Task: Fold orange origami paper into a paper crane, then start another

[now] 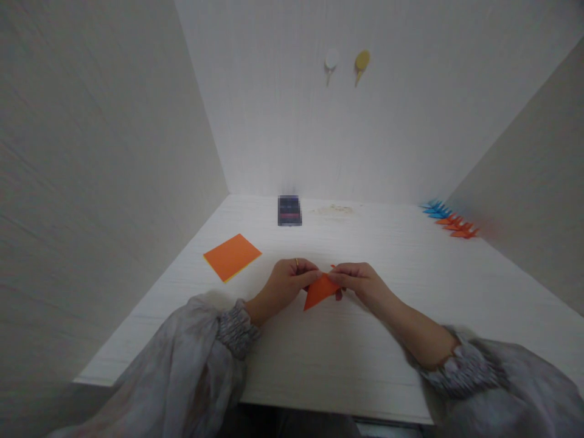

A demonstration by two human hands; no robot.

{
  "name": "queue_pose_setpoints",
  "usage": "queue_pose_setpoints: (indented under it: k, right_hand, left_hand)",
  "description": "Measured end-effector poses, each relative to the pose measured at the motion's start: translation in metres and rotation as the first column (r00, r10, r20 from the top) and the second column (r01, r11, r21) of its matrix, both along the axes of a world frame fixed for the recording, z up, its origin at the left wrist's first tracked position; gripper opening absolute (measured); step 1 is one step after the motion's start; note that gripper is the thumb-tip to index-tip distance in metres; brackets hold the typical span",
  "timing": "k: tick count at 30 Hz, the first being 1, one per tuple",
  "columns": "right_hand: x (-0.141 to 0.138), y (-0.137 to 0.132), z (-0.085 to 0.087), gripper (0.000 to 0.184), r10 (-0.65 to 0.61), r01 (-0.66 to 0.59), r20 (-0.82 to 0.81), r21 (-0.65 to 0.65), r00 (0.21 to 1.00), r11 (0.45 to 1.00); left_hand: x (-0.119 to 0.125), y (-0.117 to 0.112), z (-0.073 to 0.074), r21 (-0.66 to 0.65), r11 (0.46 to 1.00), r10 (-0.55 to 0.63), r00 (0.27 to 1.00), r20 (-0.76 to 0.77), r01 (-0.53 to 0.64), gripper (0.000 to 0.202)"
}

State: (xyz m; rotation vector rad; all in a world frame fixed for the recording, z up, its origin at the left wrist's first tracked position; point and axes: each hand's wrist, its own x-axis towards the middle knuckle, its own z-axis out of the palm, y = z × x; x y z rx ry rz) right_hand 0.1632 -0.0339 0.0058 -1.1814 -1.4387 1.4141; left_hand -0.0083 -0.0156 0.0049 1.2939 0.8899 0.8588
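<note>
Between my two hands is a folded piece of orange origami paper (320, 291), held just above the white table. My left hand (294, 278) pinches its upper left edge between thumb and fingers. On the other side my right hand (358, 280) grips the upper right part, with the thumb on top and fingers underneath. One corner of the paper points down toward me, and a small tip shows above my right fingers. My fingers hide part of the folds. Left of my hands, a stack of orange paper squares (232, 257) lies flat.
Several folded paper cranes, blue ones (437, 210) and orange ones (457, 226), stand in a row along the right wall. A dark blurred rectangular object (289, 210) lies near the back wall. White (331, 59) and yellow hooks (362, 61) hang on that wall.
</note>
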Motion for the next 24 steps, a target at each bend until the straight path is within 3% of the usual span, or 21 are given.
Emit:
queue_pose_setpoints:
  k: [3,9,19,24]
  right_hand:
    - [0.005,0.002,-0.001,0.019,0.003,-0.003,0.000,0.021,1.000,1.000]
    - [0.012,0.008,-0.003,0.022,0.012,0.003,-0.155,0.093,0.988,0.996]
    - [0.003,0.001,-0.004,0.011,-0.105,0.123,-0.151,0.113,0.983,0.986]
    - [0.004,0.000,-0.002,0.011,-0.095,0.116,-0.169,0.118,0.981,0.986]
  left_hand:
    - [-0.002,0.002,0.000,0.004,1.000,0.022,1.000,0.011,-0.022,0.016]
    - [-0.005,0.005,-0.002,0.025,0.995,0.094,0.994,0.058,-0.095,0.018]
    - [-0.001,0.002,0.000,0.027,0.995,0.097,0.991,0.095,-0.100,0.020]
    - [-0.001,0.002,0.002,0.039,0.995,0.086,0.993,0.083,-0.090,0.019]
